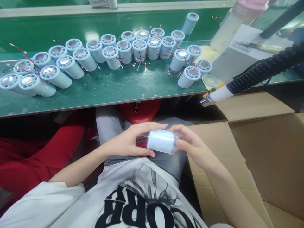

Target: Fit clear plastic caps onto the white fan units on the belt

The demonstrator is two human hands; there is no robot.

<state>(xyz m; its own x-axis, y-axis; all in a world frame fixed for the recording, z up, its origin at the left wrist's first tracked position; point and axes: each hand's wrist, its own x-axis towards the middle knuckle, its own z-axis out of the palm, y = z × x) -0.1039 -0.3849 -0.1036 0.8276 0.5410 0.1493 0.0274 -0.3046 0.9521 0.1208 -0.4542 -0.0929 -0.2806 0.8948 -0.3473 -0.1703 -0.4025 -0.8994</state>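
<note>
Above my lap, a light blue cylinder lies sideways between my hands, with clear plastic film around it. My left hand spans its left end, fingers along the top and thumb below, with a gap at the palm. At the other end, my right hand pinches the cylinder and its film with bent fingers; some fingertips are hidden behind it. On the green bench, several similar light blue cylinders stand in a long group, with round silver centres on top and thin red and black wires.
The bench's front edge runs ahead of my hands. To the right are an open cardboard box, a black ribbed hose with a white nozzle, a grey box and a pink-topped bottle. Someone's red clothing shows at left.
</note>
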